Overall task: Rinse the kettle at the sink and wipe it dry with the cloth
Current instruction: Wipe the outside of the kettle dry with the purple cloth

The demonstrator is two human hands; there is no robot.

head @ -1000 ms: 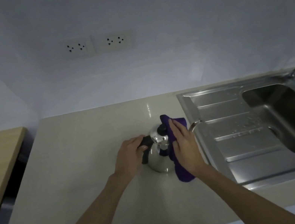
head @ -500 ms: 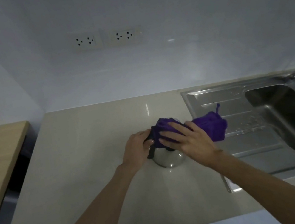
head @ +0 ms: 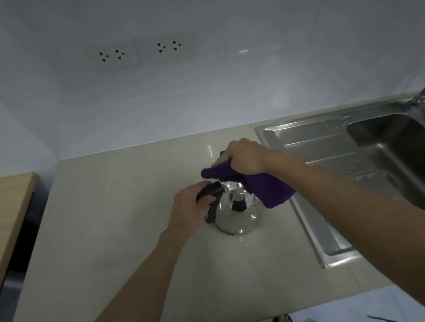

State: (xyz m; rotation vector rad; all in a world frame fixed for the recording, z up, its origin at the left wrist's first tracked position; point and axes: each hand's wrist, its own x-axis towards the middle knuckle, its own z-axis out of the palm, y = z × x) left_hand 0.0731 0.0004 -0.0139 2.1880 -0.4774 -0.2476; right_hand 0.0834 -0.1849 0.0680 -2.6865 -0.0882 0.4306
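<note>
The kettle [head: 239,214] stands upright on the counter [head: 122,233], just left of the sink [head: 330,225]. The left hand [head: 190,211] curls round its black handle, the sensible hold since the polished steel body is likely slick when wet. The right hand [head: 246,156], above the kettle, has its fingers closed on the purple cloth [head: 271,193], soft and limp, draping toward the sink; whether it touches the lid is hard to tell.
</note>
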